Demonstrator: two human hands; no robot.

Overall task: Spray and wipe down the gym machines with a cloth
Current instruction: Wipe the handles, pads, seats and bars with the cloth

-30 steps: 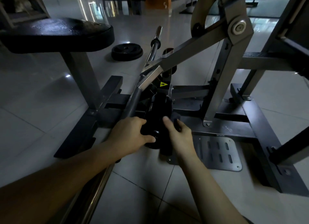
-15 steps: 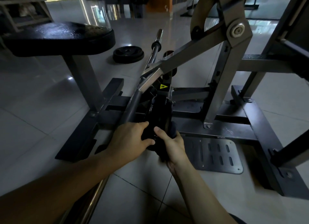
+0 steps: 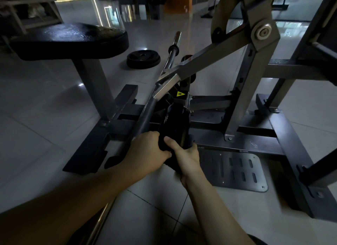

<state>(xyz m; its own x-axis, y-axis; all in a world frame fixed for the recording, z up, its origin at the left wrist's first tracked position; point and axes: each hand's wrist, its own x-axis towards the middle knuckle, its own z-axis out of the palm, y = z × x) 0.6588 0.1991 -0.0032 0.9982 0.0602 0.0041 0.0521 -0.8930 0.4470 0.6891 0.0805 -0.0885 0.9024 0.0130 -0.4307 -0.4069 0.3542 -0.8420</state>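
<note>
Right hand (image 3: pixel 187 159) lower, bar (image 3: pixel 148 115) beside pad (image 3: pixel 176 122)

place: gym | evidence: lever machine frame (image 3: pixel 237 102), padded seat (image 3: pixel 69 42), weight plate (image 3: pixel 143 58), barbell (image 3: pixel 174 47), tiled floor (image 3: pixel 36 120)

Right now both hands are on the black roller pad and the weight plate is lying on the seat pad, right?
No: the head view shows the weight plate lying on the floor beyond the seat pad. The left hand and right hand are on the black roller pad.
</note>
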